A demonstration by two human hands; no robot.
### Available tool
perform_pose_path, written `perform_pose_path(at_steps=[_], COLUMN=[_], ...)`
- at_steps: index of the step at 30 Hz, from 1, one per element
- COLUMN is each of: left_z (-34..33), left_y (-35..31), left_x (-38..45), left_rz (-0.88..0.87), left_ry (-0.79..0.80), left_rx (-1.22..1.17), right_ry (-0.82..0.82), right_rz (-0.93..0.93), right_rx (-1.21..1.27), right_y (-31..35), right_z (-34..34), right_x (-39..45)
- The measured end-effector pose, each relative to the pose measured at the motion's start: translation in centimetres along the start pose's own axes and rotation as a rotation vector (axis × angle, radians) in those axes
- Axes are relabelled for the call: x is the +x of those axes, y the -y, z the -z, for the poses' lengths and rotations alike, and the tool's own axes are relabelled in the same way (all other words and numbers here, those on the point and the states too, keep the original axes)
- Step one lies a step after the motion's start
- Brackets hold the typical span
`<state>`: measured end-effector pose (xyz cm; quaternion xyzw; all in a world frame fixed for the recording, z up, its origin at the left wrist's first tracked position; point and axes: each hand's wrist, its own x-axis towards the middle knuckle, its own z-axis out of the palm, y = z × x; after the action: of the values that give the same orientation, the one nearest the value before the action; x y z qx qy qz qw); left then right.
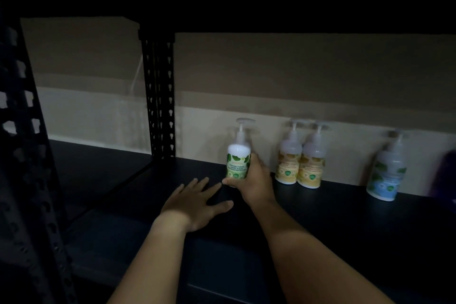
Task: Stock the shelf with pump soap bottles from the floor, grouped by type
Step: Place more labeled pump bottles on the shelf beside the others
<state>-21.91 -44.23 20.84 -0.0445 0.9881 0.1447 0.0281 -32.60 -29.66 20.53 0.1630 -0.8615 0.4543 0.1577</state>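
Observation:
A white pump bottle with a green label [238, 155] stands upright at the back of the dark shelf board [333, 210]. My right hand [254, 180] grips its lower right side. My left hand [197, 201] lies flat on the shelf with fingers spread, just left of the bottle and not touching it. Two yellow-labelled pump bottles [299, 158] stand side by side to the right. Farther right stands a blue-labelled pump bottle [385, 170].
A black perforated upright post [159, 96] rises at the shelf's back left, and another post [24, 143] fills the near left. A beige wall [296, 76] backs the shelf. A blurred purple object [445, 175] shows at the right edge. The scene is dim.

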Motion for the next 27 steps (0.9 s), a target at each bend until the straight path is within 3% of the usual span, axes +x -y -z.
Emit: perform_pose_path(at_steps=[27], left_z=[0.0], left_y=[0.3], left_x=[0.4], left_rz=[0.016], left_ry=[0.009], left_rx=[0.019], right_ry=[-0.191], right_rz=[-0.173], right_rx=[-0.227], right_y=[-0.1], right_z=[-1.6], right_x=[3.1])
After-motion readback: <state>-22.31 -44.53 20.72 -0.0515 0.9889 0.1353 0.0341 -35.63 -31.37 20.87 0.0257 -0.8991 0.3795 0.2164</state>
